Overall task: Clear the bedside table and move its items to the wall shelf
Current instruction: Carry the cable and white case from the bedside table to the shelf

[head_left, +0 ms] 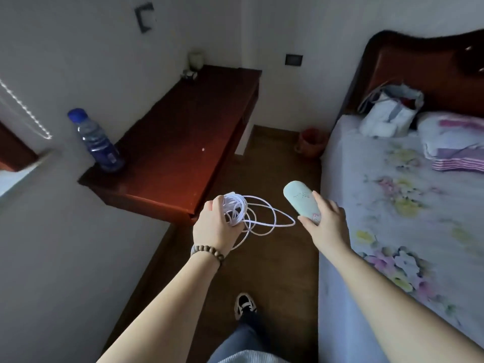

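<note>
My left hand (213, 227) grips a coiled white cable (237, 210), with loose loops trailing to the right above the floor. My right hand (326, 224) holds a pale green oval case (301, 200) by its near end. Both hands hover just past the near corner of a long dark red wooden shelf (183, 137) fixed along the left wall. A clear water bottle with a blue cap (95, 141) stands on the shelf's near left corner. A small cup (196, 58) and a small object (190, 74) sit at the shelf's far end.
A bed with a floral sheet (398, 210) fills the right side, with a white bag (390, 111) and a pillow (453, 140) by the dark headboard. A reddish bin (311, 142) stands on the wooden floor between shelf and bed. My shoe (245, 305) is on the floor below.
</note>
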`<state>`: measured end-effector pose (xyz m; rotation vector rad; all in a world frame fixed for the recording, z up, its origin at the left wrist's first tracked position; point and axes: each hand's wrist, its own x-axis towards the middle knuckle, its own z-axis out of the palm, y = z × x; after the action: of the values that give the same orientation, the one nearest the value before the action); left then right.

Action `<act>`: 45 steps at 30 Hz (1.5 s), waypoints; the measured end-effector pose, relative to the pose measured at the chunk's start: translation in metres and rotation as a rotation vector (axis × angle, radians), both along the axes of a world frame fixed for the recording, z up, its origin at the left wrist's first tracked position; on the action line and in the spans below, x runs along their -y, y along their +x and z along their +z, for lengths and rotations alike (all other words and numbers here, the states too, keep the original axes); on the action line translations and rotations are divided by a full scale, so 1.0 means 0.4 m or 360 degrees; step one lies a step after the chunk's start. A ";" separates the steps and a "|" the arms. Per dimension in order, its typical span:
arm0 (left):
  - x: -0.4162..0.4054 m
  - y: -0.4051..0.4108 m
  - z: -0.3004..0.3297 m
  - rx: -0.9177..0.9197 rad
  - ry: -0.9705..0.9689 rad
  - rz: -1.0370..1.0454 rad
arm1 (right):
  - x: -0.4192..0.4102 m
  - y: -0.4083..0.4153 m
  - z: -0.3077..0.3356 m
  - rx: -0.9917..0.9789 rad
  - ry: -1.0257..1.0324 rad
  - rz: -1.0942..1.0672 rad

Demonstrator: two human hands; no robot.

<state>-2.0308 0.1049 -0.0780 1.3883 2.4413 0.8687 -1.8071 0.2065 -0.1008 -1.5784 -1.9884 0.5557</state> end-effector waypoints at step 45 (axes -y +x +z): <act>-1.521 -0.892 0.011 -0.0155 -0.0288 0.0676 | -1.884 -1.119 -0.010 0.0355 -0.0130 0.1287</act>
<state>-2.3877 0.7131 -0.0735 0.8840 2.8626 0.6453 -2.2547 0.9603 -0.1048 -0.8396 -2.7930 0.7841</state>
